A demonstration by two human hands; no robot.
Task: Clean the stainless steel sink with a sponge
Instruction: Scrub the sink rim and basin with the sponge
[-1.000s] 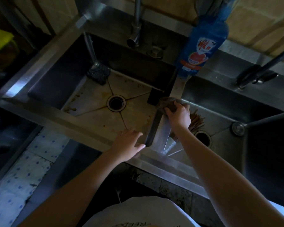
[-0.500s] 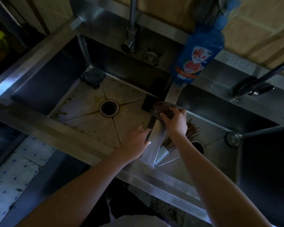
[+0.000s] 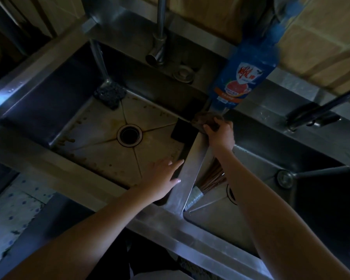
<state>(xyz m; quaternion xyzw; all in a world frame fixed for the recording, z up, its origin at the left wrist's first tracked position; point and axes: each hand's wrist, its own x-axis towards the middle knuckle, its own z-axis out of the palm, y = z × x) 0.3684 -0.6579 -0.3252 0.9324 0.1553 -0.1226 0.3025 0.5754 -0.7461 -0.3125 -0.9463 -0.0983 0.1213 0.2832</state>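
A double-basin stainless steel sink fills the view, its bright divider (image 3: 187,174) running between the left basin (image 3: 101,138) and the right basin (image 3: 251,199). My right hand (image 3: 220,134) grips a dark brown sponge (image 3: 205,120) and presses it on the far end of the divider. My left hand (image 3: 164,178) lies flat with fingers spread, its fingertips touching the near part of the divider's left edge.
A blue dish-soap bottle (image 3: 242,79) stands on the back ledge just beyond the sponge. A tap (image 3: 159,51) hangs over the left basin, which holds a dark scourer (image 3: 109,93) and a drain (image 3: 129,135). Brown chopsticks (image 3: 212,176) lie in the right basin.
My right hand has slid the sponge along the divider toward the back ledge. My left hand stays at the divider's near end. The camera has tilted, shifting the view.
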